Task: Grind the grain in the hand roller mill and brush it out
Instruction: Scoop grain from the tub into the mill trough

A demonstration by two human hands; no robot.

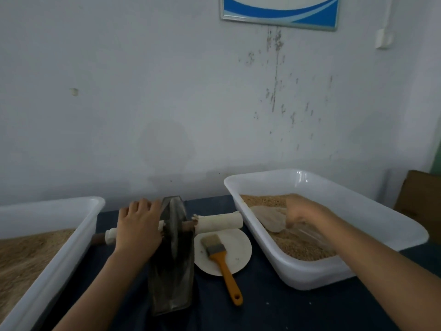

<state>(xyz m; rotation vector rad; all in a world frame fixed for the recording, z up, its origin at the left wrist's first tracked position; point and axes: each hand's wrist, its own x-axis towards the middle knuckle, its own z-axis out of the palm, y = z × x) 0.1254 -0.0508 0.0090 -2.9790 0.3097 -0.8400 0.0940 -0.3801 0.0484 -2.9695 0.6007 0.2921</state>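
The hand roller mill (172, 256), a dark metal trough with a disc wheel on a cloth-wrapped axle, stands in the middle of the table. My left hand (139, 224) rests on the left axle handle, its fingers curled over it. My right hand (304, 211) is inside the right white tub (358, 206), gripping a clear plastic scoop (272, 219) that lies on the grain (300, 247). A brush (220, 254) with an orange handle lies on a white plate (238, 247) just right of the mill.
A second white tub (59, 237) with ground grain sits at the left. The table (262, 306) has a dark blue cover. A wall is close behind, and a cardboard box (422, 199) stands at the far right.
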